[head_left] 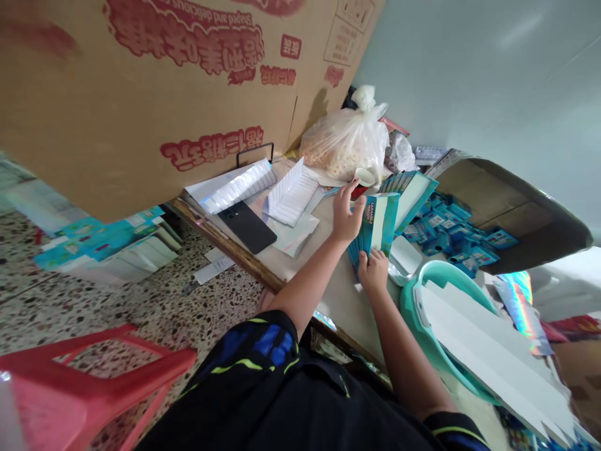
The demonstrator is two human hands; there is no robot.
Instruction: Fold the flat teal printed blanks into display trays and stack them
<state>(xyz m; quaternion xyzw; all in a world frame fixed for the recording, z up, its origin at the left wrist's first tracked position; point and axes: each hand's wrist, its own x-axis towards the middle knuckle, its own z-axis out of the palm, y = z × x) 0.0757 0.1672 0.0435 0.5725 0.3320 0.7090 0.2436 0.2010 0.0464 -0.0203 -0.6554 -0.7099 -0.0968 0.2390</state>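
My right hand (373,272) grips the lower edge of a stack of teal-and-white printed cardboard sleeves (375,228), labelled "Caramelo". My left hand (346,214) stands beside the stack with its fingers spread, and nothing is in it. Its fingertips reach toward a small red-and-white cup (362,183). Another teal-and-white card stack (408,197) lies just beyond the cup. On the beige tabletop (328,275) to the left of my hands are folded white cards (291,193) and a black phone (247,227).
A big printed cardboard box (141,94) stands behind the table's wooden edge (225,244). A plastic bag of food (345,144) sits by the wall. A teal basin (422,319) holds white card sheets. Several teal packets (446,228) lie in a grey tub (511,207). A red stool (94,376) stands on the speckled floor.
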